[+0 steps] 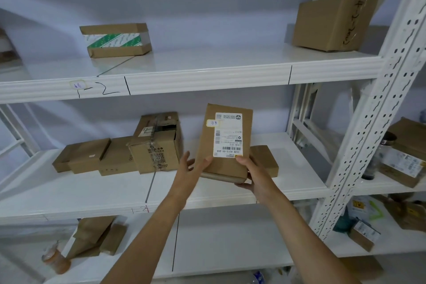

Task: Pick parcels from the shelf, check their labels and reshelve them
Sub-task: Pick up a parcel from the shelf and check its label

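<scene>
A flat brown cardboard parcel (pixel 224 143) with a white shipping label and a small yellow sticker is held upright in front of the middle shelf (pixel 207 193). My right hand (pixel 250 174) grips its lower right corner, thumb on the front and fingers underneath. My left hand (pixel 192 168) touches its lower left edge with the thumb on the front, the other fingers spread. The label faces me, upside down.
A small brown box (pixel 265 160) lies behind the held parcel. Left of it sit a taped carton (pixel 156 145) and flat boxes (pixel 85 157). The top shelf holds a green-striped box (pixel 116 40) and a brown carton (pixel 332 23). A white perforated upright (pixel 373 108) stands at right.
</scene>
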`<state>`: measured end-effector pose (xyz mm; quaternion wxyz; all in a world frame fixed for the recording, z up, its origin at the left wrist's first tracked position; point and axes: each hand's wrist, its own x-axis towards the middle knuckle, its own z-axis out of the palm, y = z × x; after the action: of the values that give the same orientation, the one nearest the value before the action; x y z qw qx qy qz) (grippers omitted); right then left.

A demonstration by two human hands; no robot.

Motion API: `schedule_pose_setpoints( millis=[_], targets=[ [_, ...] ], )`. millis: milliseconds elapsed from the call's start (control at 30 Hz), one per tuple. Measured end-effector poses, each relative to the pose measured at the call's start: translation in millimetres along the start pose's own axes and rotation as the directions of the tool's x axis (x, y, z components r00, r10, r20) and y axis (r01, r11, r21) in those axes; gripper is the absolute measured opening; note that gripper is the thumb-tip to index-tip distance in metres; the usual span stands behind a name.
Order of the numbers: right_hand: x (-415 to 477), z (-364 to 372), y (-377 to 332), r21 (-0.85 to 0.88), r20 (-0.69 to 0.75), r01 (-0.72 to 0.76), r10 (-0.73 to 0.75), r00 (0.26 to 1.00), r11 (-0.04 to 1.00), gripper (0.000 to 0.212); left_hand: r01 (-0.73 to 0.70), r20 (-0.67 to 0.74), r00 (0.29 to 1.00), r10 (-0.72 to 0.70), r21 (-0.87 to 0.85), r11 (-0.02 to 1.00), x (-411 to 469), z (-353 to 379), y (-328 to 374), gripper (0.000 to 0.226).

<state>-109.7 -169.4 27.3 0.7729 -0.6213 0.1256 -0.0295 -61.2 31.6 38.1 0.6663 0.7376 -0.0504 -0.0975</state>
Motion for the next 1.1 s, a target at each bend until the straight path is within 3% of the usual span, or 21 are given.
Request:
schedule_pose_setpoints(
  millis=[133,300,400,467,533,700,767,900,1033,1100],
  targets=[
    [3.6,1.4,1.1,0.012,0.047,0.027,-0.027,0.999,1.0,0.084,0.117,0.14,0.986,-0.095,-0.154,0.981,0.2,-12.2,2.8,0.067],
    [3.5,2.9,0.2,0.001,0.061,0.026,-0.026,0.998,1.0,0.079,0.134,0.142,0.984,-0.106,-0.206,0.969,0.5,-15.8,2.6,0.058],
    [2.1,6.4,2.6,-0.026,0.049,0.01,-0.008,0.999,1.0,0.053,0.143,0.103,0.987,-0.12,-0.25,0.958,1.1,-12.7,1.7,0.043],
    [-0.4,10.6,3.6,-0.008,0.041,-0.019,0.02,0.999,1.0,0.045,0.134,0.072,0.99,-0.119,-0.27,0.954,3.4,-10.3,-3.4,0.056],
    [0.1,15.1,5.7,0.027,0.012,-0.059,0.059,0.998,0.998,0.049,0.136,0.048,0.991,-0.127,-0.292,0.947,7.1,-7.5,-8.4,0.088],
    [6.1,23.4,5.5,0.303,-0.112,-0.125,0.166,0.98,0.945,0.044,0.121,-0.086,0.984,-0.156,-0.324,0.938,7.5,14.8,-12.7,0.135],
    [7.7,27.6,5.0,0.312,-0.094,-0.108,0.144,0.985,0.944,0.046,0.086,-0.107,0.986,-0.124,-0.309,0.947,0.3,28.5,-10.7,0.136],
    [11.9,27.4,8.5,0.277,-0.093,-0.099,0.13,0.987,0.956,0.075,0.084,-0.086,0.99,-0.112,-0.276,0.958,-5.2,45.7,-13.2,0.13],
    [9.7,8.7,-3.2,0.197,-0.147,-0.024,0.054,0.988,0.98,0.056,0.074,-0.057,0.994,-0.093,-0.268,0.96,-5.2,33.6,-7.1,0.135],
    [9.5,-4.6,-12.3,0.133,-0.148,-0.015,0.035,0.988,0.991,0.054,0.029,-0.068,0.996,-0.051,-0.291,0.956,-2.5,15.2,3.0,0.121]
  ],
)
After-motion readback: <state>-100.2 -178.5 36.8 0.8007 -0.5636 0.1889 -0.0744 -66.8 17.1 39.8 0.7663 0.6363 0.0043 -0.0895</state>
